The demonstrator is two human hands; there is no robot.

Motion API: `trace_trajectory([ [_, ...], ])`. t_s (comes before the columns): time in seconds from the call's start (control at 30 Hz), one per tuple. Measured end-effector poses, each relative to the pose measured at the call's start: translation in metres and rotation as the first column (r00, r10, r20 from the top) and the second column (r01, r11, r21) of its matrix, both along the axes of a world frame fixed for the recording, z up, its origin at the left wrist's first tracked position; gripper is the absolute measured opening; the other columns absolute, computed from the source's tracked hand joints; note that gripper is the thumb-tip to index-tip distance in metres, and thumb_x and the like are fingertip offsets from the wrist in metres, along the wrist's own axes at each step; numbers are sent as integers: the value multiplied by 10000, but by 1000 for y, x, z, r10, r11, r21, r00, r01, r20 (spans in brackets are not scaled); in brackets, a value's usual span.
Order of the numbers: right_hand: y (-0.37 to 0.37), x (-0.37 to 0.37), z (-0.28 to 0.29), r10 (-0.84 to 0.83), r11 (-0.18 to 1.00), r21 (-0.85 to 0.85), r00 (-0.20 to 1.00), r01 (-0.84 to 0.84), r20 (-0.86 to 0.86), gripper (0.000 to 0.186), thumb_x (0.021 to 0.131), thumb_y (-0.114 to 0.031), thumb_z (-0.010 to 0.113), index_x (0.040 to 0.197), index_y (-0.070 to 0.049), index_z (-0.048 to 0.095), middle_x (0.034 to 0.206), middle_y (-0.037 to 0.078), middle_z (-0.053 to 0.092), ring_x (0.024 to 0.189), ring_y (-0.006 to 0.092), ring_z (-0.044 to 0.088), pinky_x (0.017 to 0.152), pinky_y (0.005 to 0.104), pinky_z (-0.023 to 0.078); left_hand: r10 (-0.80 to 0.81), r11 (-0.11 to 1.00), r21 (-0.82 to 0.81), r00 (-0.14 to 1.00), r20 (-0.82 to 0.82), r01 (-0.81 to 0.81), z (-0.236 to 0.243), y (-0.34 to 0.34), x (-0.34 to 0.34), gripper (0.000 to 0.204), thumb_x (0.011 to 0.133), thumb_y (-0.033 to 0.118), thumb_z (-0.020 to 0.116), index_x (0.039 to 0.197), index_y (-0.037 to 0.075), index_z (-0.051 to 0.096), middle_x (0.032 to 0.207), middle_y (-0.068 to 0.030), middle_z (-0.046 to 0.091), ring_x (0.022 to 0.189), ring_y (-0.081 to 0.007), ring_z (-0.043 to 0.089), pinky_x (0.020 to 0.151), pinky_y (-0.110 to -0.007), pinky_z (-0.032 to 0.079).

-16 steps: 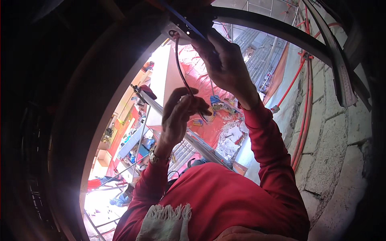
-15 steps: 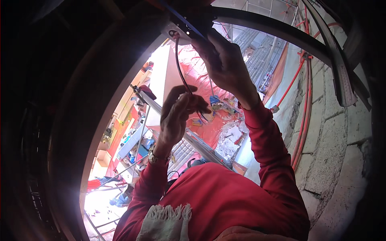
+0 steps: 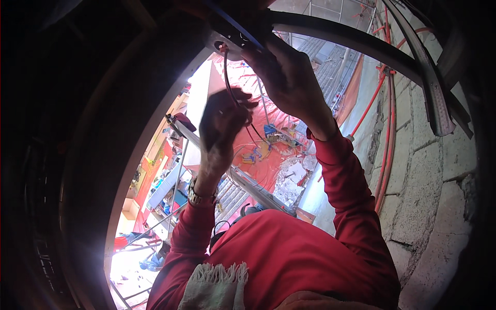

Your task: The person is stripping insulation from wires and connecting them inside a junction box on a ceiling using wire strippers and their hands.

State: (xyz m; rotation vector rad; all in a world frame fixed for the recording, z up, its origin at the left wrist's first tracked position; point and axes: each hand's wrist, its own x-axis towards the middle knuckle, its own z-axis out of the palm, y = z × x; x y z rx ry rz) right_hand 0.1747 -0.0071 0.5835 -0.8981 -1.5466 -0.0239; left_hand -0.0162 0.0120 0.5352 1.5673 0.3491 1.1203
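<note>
A thin dark cable (image 3: 228,77) hangs from a round hole in a light metal box (image 3: 236,52) overhead. Lower down, my left hand (image 3: 222,124) has its fingers closed around the cable, whose loose ends dangle below the fingers. My right hand (image 3: 294,80) reaches up to the box's right side, its fingers curled against the dark edge there. Whether they grip the box or something behind it is hidden in shadow. A narrow blue strip (image 3: 235,25) runs slantwise across the box, close to my right fingertips.
A dark curved metal profile (image 3: 351,39) leads right from the box toward a perforated metal channel (image 3: 436,103). Red conduits (image 3: 387,150) run along the block wall (image 3: 421,186). Far below lie scaffold tubes (image 3: 253,188), red sheeting (image 3: 268,170) and scattered tools. A dark beam fills the left.
My left hand has moved up along the cable, nearer the box, and its fingers have drawn in. My right hand stays at the box, with only a slight shift.
</note>
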Motion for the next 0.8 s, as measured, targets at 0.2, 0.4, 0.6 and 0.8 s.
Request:
trace_trajectory([
  [0.2,-5,-10,-6,8,999,-43,996,-11,-87,291,1049,-152,617,1309,-22,623,1026,172,740,818,224,719,693,318,549,293,891,322,947,134,-321,43,20,16,357,1012,42,638,1344,-27,526,1214,-152,656,994,-250,739,851,-359,625],
  [0.4,-1,-3,2,1,999,47,1000,-1,4,346,995,-59,619,1341,-49,612,948,148,691,727,250,660,635,333,525,386,849,413,921,-59,-329,51,8,20,326,1013,-3,628,1328,-44,552,1152,-104,695,788,-113,724,669,-252,596],
  [0.6,-2,13,22,-288,943,273,873,188,394,467,914,6,631,1372,-81,599,923,130,637,679,266,615,590,373,509,448,837,355,894,-10,-416,52,9,26,187,983,-30,582,1124,-52,703,1132,-101,693,608,-19,562,527,-212,429],
  [0.8,-1,17,37,-76,995,87,953,53,294,330,940,-59,645,1271,-58,652,919,147,674,712,289,671,645,396,549,432,825,422,901,-44,-376,54,14,24,306,1019,31,540,1311,-10,625,760,-18,644,514,-10,477,457,-215,334],
])
